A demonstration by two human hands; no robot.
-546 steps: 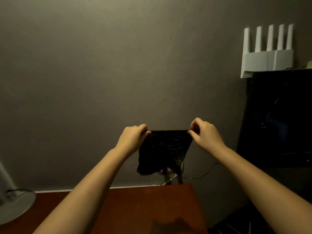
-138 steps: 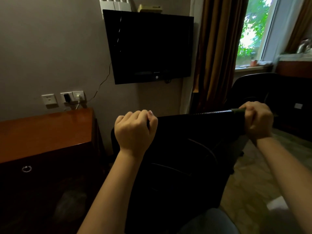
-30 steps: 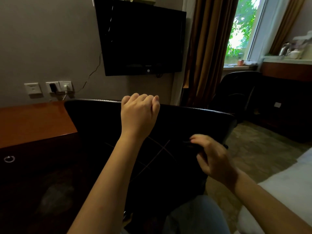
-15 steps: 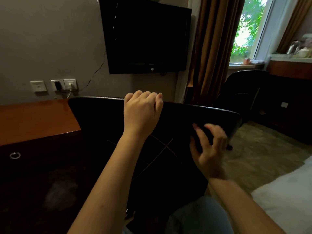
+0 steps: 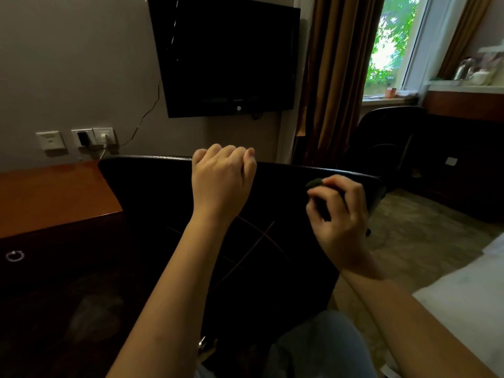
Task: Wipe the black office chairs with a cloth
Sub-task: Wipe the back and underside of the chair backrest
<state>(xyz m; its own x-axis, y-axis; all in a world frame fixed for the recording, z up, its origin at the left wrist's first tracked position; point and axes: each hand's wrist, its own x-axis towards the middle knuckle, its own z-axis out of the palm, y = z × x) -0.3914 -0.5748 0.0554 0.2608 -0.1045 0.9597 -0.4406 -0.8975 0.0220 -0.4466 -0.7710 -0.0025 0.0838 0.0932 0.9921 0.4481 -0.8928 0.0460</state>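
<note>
Two black office chairs are in view. The nearer black leather office chair [image 5: 163, 203] fills the middle of the frame. Its broad padded backrest faces the person, with thin pale seams crossing on it. One flat black television [image 5: 226, 55] hangs on the grey wall above it. One brown curtain [image 5: 332, 77] hangs to the right, beside a bright window. One polished reddish wooden surface [image 5: 49, 195] stands at the left, just beside the backrest. The second black office chair [image 5: 381, 137] stands well apart, under the window, untouched. A corner of one white bed [image 5: 463, 296] shows at the lower right.

Both bare forearms reach forward from the bottom of the frame. The left hand [image 5: 222, 184] sits at the middle of the nearer chair's top edge, the back of the hand toward the camera. Its fingers are hooked over the rim and grip it. The right hand [image 5: 338, 214] is lower and to the right, near the backrest's upper right corner, with the wrist bent. Its fingers and thumb are curled round one dark bunched cloth [image 5: 313, 183] and hold it against the leather just under the top edge. Only a small wad of the cloth shows above the forefinger; the rest is hidden in the hand.

Three white wall plates [image 5: 50, 140] sit in a row above the wooden surface, two of them with plugs in.
</note>
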